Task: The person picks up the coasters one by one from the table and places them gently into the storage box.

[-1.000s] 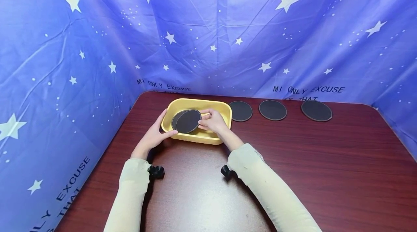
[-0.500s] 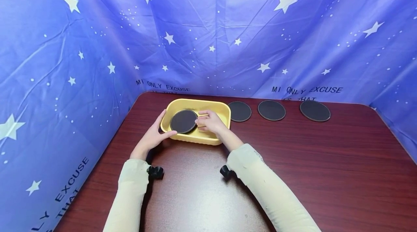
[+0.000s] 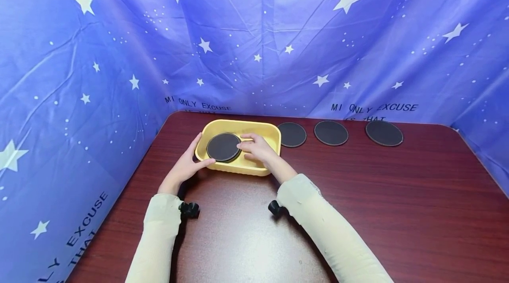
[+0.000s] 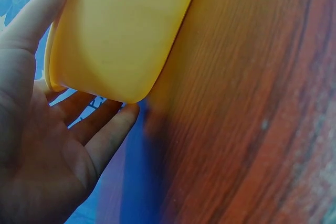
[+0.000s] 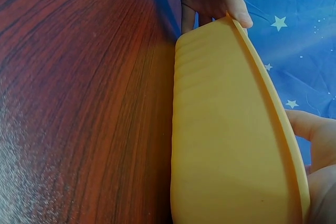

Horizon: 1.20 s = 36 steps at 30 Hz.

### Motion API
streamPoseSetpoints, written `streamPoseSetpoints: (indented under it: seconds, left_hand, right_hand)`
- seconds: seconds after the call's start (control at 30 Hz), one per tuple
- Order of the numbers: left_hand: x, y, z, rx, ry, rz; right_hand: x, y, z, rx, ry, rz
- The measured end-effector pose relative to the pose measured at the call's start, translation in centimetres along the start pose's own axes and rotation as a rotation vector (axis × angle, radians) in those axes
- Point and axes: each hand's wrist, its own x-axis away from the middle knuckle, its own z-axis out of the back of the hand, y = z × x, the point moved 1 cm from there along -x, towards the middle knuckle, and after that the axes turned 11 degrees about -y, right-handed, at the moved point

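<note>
In the head view a yellow rectangular basin (image 3: 254,169) with rounded corners stands on the table. My left hand (image 3: 184,168) holds its left end, thumb over the near rim and fingers along the outside; the left wrist view shows this hand (image 4: 58,124) against the basin's end wall (image 4: 126,35). Inside, a round black coaster (image 3: 222,147) lies on at least one other, whose edge peeks out at the lower right. With fingertips at its right edge, my right hand (image 3: 256,148) pinches the top coaster. The right wrist view hides the fingertips behind the basin wall (image 5: 226,119).
Three more round black coasters lie in a row right of the basin: one beside its wall (image 3: 293,134), one in the middle (image 3: 331,133) and one farther right (image 3: 384,133). A blue star-patterned curtain (image 3: 262,53) rises behind the reddish-brown table (image 3: 377,194).
My right hand has lowered the tilted coaster leftward onto the one beneath, so they now nearly line up. My left hand has kept its hold on the basin.
</note>
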Motion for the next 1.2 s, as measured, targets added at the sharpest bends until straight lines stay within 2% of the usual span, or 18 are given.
streamPoseSetpoints:
  seconds: [0.47,0.63,0.87,1.0,1.2]
  left_hand:
    - [-0.2,0.0,0.4,-0.018,0.009,-0.009]
    - [-0.2,-0.1,0.4,-0.021,0.009,0.001]
    - [-0.1,0.1,0.5,-0.020,0.014,-0.006]
    - [0.0,0.2,0.3,-0.017,0.012,-0.013]
    - [0.1,0.1,-0.1,-0.032,0.009,-0.032]
  right_hand:
    - [-0.1,-0.4,0.0,-0.006,-0.035,-0.003]
    - [-0.3,-0.4,-0.1,0.009,-0.018,0.012]
    - [-0.3,-0.4,0.1,0.012,0.027,0.119]
    - [0.0,-0.4,0.4,-0.018,0.019,0.190]
    - [1.7,-1.0,1.5,-0.056,-0.007,0.272]
